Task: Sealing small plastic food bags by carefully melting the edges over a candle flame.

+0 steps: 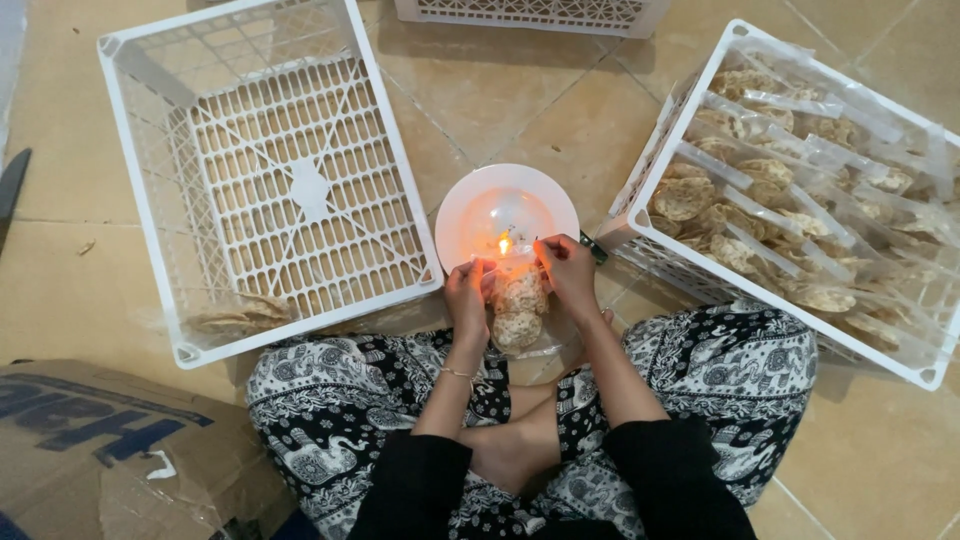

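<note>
Just clear cracker bag (518, 310) (by flame (504, 243))

White lattice crate (270, 180) beyond left hand (466, 300); white plate (470, 215), orange flame (504, 243) by right hand (568, 272); black-white elephant-print trousers (330, 400) below.

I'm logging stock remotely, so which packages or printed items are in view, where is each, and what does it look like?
Clear plastic bag of round pale crackers: centre, held by left hand and right hand, top edge by a small flame.
Sealed clear cracker bags: filling the white lattice crate, right.
One flat cracker bag: near corner of the left white crate.
Brown cardboard box with blue print: bottom left.
</note>
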